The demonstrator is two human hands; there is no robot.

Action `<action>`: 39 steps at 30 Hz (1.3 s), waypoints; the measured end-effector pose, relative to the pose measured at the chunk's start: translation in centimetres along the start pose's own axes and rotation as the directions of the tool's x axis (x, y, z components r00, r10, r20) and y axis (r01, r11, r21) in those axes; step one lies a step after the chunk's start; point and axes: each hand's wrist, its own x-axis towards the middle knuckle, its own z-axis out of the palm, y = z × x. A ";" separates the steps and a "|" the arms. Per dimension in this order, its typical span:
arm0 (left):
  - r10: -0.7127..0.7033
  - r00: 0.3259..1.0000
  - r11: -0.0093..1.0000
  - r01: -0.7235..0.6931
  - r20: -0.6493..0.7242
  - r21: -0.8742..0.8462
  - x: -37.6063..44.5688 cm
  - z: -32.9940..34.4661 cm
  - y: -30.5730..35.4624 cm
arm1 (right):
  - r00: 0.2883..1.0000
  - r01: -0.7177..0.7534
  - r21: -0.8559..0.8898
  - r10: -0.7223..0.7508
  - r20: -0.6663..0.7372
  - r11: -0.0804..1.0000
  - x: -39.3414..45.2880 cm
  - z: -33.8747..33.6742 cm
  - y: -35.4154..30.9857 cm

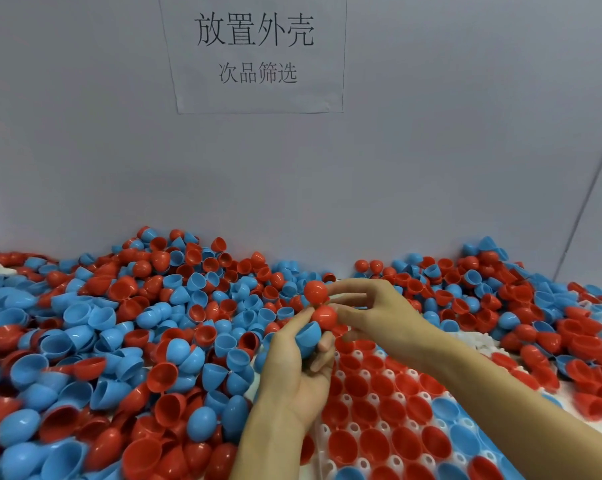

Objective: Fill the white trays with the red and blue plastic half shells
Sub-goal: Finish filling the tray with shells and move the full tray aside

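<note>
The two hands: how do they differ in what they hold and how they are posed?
The left hand is palm up, fingers curled round a blue half shell; the right hand reaches in from the right. The left hand holds blue; the right hand pinches a red half shell in its fingertips. A second red shell sits between them; whose grip holds it is unclear. Both hover above the white tray.

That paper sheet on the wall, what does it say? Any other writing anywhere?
"放置外壳": large top line on the paper sheet taped to the grey wall.
"次品筛选": smaller line below it on that sheet.
No other text visible; shells and tray carry none.
</note>
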 end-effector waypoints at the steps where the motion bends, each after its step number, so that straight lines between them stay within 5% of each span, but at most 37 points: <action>1: 0.001 1.000 1.000 -0.001 0.003 -0.004 0.0 0.0 0.0 | 1.000 0.017 0.014 -0.017 -0.008 1.000 0.0 0.0 0.0; 9: 0.024 0.993 0.986 -0.004 -0.115 0.167 0.3 0.0 0.1 | 0.992 0.103 -0.099 -0.110 -0.063 0.990 -0.2 -0.5 -0.2; 13: 0.040 0.966 0.994 -0.012 -0.254 0.111 0.4 -0.2 0.2 | 0.977 0.011 -0.009 -0.013 -0.212 1.000 0.2 -1.8 -0.4; 16: 0.053 0.948 0.997 -0.032 -0.313 0.073 0.5 -0.3 0.4 | 0.953 -0.103 -0.145 0.056 -0.297 0.984 0.4 -4.1 -0.1; 22: 0.042 0.945 0.998 -0.027 -0.324 0.050 0.5 -0.1 0.3 | 0.970 -0.244 -0.759 0.132 -0.206 0.604 0.2 -8.6 2.1; 28: 0.043 0.972 0.997 -0.029 -0.230 0.065 0.4 -0.1 0.1 | 0.975 -0.154 -0.943 0.198 -0.097 0.296 0.0 -7.6 3.7; 33: 0.024 0.990 1.000 -0.021 -0.142 0.022 0.3 0.0 0.1 | 0.981 -0.130 -0.962 0.174 -0.088 0.242 0.2 -7.1 4.3; 39: 0.055 0.980 0.998 -0.061 -0.190 -0.024 0.6 0.0 0.0 | 0.980 -0.136 -0.935 0.184 -0.078 0.327 0.0 -7.5 4.1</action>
